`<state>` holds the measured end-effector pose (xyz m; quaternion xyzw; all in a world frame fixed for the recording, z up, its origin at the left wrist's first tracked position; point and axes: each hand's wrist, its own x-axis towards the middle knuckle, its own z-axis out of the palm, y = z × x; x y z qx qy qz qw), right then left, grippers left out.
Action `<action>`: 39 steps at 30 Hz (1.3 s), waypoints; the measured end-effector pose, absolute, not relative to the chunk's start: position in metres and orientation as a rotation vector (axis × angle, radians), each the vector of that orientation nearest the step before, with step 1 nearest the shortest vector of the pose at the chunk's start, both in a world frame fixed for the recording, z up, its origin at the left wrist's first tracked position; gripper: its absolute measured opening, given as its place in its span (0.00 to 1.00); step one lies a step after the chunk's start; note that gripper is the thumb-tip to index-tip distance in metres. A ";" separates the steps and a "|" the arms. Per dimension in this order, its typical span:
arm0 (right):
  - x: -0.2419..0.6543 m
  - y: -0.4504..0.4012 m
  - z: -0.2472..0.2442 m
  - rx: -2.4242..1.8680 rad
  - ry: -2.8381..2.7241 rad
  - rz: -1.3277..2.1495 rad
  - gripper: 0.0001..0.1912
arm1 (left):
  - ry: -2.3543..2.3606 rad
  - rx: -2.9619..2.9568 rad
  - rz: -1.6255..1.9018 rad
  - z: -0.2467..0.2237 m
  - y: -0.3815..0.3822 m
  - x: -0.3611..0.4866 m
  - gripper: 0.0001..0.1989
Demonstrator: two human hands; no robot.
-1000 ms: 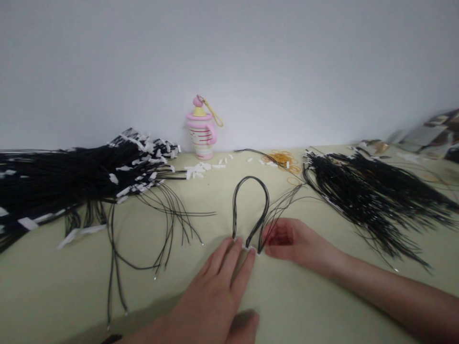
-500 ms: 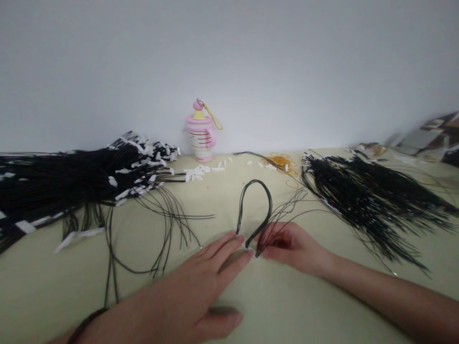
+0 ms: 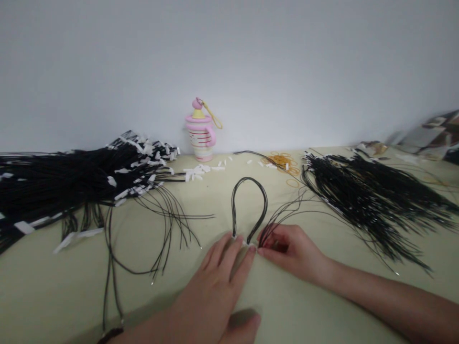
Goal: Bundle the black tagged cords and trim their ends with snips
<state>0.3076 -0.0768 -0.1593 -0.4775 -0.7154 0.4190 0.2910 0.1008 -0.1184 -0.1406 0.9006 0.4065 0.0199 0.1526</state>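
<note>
A black wire bundle (image 3: 266, 203) stands in a loop at the middle of the table, with small white pieces at its lower ends. My left hand (image 3: 215, 282) lies palm down, fingers spread, its fingertips pressing on the loop's lower ends. Pinched between thumb and fingers of my right hand (image 3: 292, 248) are the thin wire ends at the right, which fan out up and to the right. The fingertips of both hands nearly meet.
A large pile of black wires (image 3: 71, 177) fills the left side, with loose wires in front. A pink and white cup (image 3: 201, 138) stands by the wall. Orange rubber bands (image 3: 281, 161) lie behind, and more wire bundles (image 3: 358, 200) at the right.
My left hand has turned more upright and its thumb has shifted right. The loop has moved slightly left and stands rounder.
</note>
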 end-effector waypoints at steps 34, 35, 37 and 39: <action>0.306 -0.075 -0.156 -1.293 -1.570 1.319 0.06 | 1.352 2.771 0.423 -0.184 -0.122 0.126 0.39; 0.307 -0.075 -0.155 -1.292 -1.561 1.333 0.06 | 1.352 2.760 0.379 -0.180 -0.122 0.127 0.39; 0.307 -0.074 -0.154 -1.289 -1.556 1.347 0.06 | 1.355 2.722 0.261 -0.171 -0.121 0.129 0.38; 0.307 -0.074 -0.154 -1.288 -1.570 1.341 0.05 | 1.352 2.692 0.181 -0.164 -0.120 0.130 0.38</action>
